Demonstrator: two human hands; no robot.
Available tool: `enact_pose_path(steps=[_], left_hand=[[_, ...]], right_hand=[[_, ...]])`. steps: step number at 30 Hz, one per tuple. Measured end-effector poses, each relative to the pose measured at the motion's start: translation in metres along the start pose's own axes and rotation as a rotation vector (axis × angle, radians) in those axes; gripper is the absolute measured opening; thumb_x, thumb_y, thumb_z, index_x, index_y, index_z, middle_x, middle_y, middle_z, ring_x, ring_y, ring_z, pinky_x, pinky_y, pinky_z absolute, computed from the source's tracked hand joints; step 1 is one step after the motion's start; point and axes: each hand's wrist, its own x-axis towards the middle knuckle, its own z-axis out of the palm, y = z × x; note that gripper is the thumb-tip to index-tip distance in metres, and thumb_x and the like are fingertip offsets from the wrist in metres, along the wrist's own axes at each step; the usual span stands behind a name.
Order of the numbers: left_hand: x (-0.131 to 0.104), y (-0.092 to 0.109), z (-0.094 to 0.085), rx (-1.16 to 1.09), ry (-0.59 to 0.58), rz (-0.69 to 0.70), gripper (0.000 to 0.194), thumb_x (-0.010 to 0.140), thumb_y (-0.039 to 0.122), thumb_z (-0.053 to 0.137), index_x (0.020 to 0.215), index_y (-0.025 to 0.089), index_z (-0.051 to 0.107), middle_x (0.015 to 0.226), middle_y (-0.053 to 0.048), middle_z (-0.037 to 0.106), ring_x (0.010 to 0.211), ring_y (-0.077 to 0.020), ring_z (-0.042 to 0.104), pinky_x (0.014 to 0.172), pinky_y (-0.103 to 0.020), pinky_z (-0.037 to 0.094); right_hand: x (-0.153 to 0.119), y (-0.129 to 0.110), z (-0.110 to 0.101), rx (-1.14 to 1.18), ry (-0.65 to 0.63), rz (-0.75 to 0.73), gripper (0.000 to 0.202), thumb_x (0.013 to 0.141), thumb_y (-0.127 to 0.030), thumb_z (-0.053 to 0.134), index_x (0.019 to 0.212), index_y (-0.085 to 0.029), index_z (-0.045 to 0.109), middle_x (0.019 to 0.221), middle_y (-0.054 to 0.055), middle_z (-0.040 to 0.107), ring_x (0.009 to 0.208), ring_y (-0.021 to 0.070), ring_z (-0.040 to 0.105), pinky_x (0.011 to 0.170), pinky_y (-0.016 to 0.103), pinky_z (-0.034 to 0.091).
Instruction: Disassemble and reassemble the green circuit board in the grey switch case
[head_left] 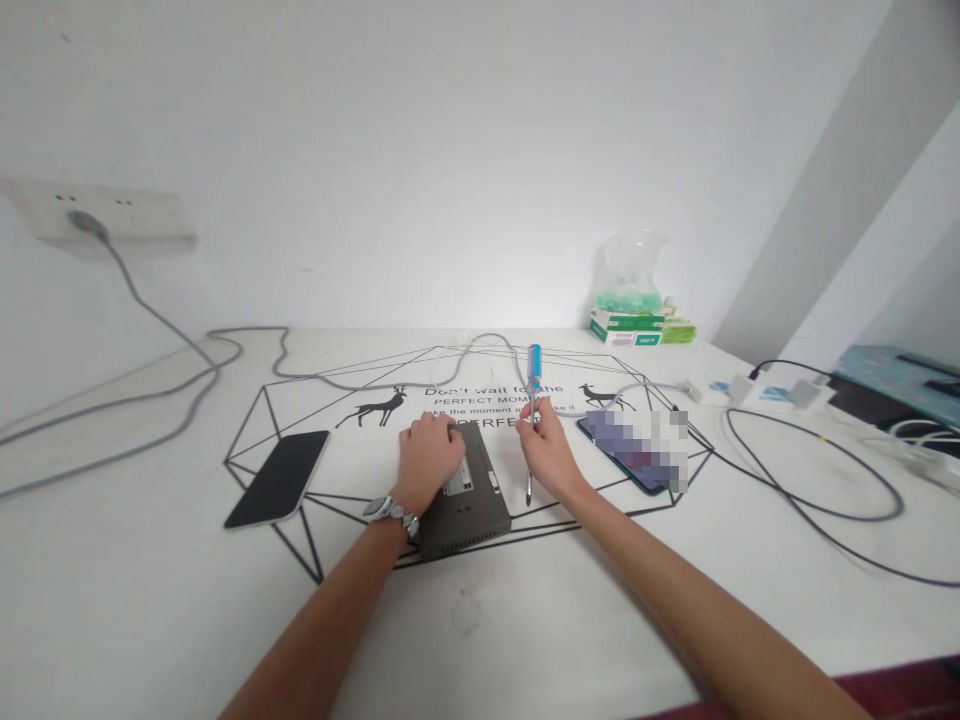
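Note:
A flat dark grey metal box (480, 515), with a white label and vent slots along its near edge, lies on the table. My left hand (430, 455) is closed over the far left side of this box, its fingers curled on the top and partly covering the label. To the right of the box, my right hand (551, 452) grips a screwdriver (535, 366) by its metal shaft. Its blue handle points up and its tip points down near the tabletop, apart from the box.
A black-screened phone (279, 480) lies left, another phone (630, 455) right. Grey cable (330, 383) runs across the back of the white table (180, 610); a power strip (765, 388) with black cord sits right. Small boxes (626, 328) and a plastic bag (630, 270) stand against the wall.

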Motion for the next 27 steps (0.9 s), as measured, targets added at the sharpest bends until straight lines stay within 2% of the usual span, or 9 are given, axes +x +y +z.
enact_pose_path(steps=[3, 6, 8, 13, 17, 23, 27], left_hand=[[0.009, -0.003, -0.001, -0.133, -0.111, -0.087, 0.034, 0.09, 0.04, 0.048, 0.112, 0.022, 0.067, 0.121, -0.013, 0.067, 0.115, -0.0335, 0.06, 0.095, -0.05, 0.044], [0.022, -0.004, -0.002, -0.147, -0.217, -0.133, 0.053, 0.084, 0.067, 0.05, 0.108, 0.022, 0.066, 0.12, -0.014, 0.068, 0.117, -0.037, 0.059, 0.096, -0.053, 0.042], [0.028, -0.005, -0.001, -0.118, -0.251, -0.1, 0.061, 0.081, 0.075, 0.048, 0.104, 0.022, 0.066, 0.118, -0.014, 0.069, 0.116, -0.0371, 0.059, 0.099, -0.053, 0.041], [0.028, -0.007, 0.007, -0.046, -0.195, 0.025, 0.059, 0.083, 0.073, 0.048, 0.106, 0.021, 0.064, 0.117, -0.015, 0.068, 0.114, -0.036, 0.059, 0.098, -0.051, 0.042], [0.024, -0.009, 0.009, -0.043, -0.184, 0.037, 0.06, 0.082, 0.072, 0.05, 0.108, 0.02, 0.063, 0.117, -0.015, 0.067, 0.114, -0.0365, 0.058, 0.097, -0.052, 0.042], [0.023, -0.009, 0.007, -0.069, -0.172, 0.051, 0.055, 0.084, 0.07, 0.051, 0.107, 0.02, 0.062, 0.116, -0.015, 0.066, 0.114, -0.0364, 0.058, 0.097, -0.052, 0.041], [0.015, -0.005, 0.007, -0.069, -0.176, 0.112, 0.052, 0.085, 0.068, 0.052, 0.104, 0.02, 0.062, 0.115, -0.014, 0.066, 0.112, -0.0355, 0.058, 0.094, -0.05, 0.042]], right_hand=[[-0.002, 0.001, 0.004, -0.017, -0.017, 0.008, 0.012, 0.083, -0.03, 0.051, 0.093, -0.025, 0.049, 0.057, -0.01, 0.042, 0.048, 0.0131, 0.04, 0.048, 0.023, 0.03], [-0.003, 0.004, 0.006, -0.025, -0.039, 0.025, 0.012, 0.083, -0.031, 0.051, 0.093, -0.025, 0.048, 0.058, -0.01, 0.043, 0.048, 0.0131, 0.041, 0.049, 0.023, 0.031], [-0.002, 0.006, 0.005, -0.025, -0.046, 0.038, 0.012, 0.084, -0.031, 0.051, 0.093, -0.025, 0.047, 0.058, -0.01, 0.043, 0.048, 0.013, 0.04, 0.049, 0.023, 0.03], [0.001, 0.005, -0.001, -0.047, -0.048, 0.041, 0.011, 0.086, -0.032, 0.05, 0.092, -0.025, 0.046, 0.058, -0.01, 0.041, 0.049, 0.0127, 0.04, 0.049, 0.023, 0.031], [0.001, 0.001, -0.002, -0.05, -0.025, 0.032, 0.013, 0.087, -0.036, 0.051, 0.092, -0.024, 0.047, 0.057, -0.01, 0.04, 0.048, 0.0125, 0.039, 0.048, 0.023, 0.031], [-0.001, 0.0, -0.001, -0.03, 0.015, -0.009, 0.026, 0.092, -0.05, 0.05, 0.092, -0.024, 0.05, 0.056, -0.009, 0.041, 0.046, 0.0116, 0.038, 0.045, 0.022, 0.029], [-0.001, 0.001, 0.0, 0.002, 0.015, -0.011, 0.032, 0.093, -0.056, 0.05, 0.096, -0.023, 0.05, 0.053, -0.009, 0.04, 0.044, 0.0111, 0.038, 0.042, 0.02, 0.028]])
